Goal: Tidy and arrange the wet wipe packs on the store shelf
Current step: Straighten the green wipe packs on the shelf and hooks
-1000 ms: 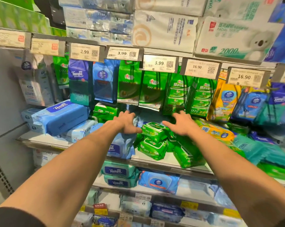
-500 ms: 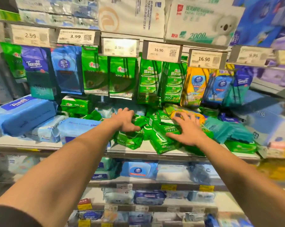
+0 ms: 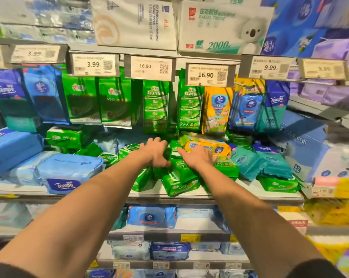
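Observation:
A jumbled pile of green wet wipe packs point(image 3: 177, 183) lies in the middle of the grey shelf point(image 3: 239, 194). My left hand point(image 3: 155, 154) reaches over the pile with fingers curled down round a green pack. Just to its right, my right hand point(image 3: 196, 160) lies flat on another green pack, fingers spread and pressing. A yellow wipe pack point(image 3: 207, 147) rests on the pile right behind my right hand. Teal packs point(image 3: 247, 163) lean at the pile's right side.
Pale blue Tempo packs point(image 3: 69, 169) and a large blue pack point(image 3: 9, 145) fill the shelf's left part. Green, yellow and blue packs point(image 3: 117, 101) hang behind on hooks under price tags point(image 3: 209, 75). Tissue bundles sit above; more wipe packs point(image 3: 151, 216) fill the lower shelves.
The view has swung right and closer. Both hands came down onto the green pile and drew nearer together; my right hand slid left, in front of the yellow pack.

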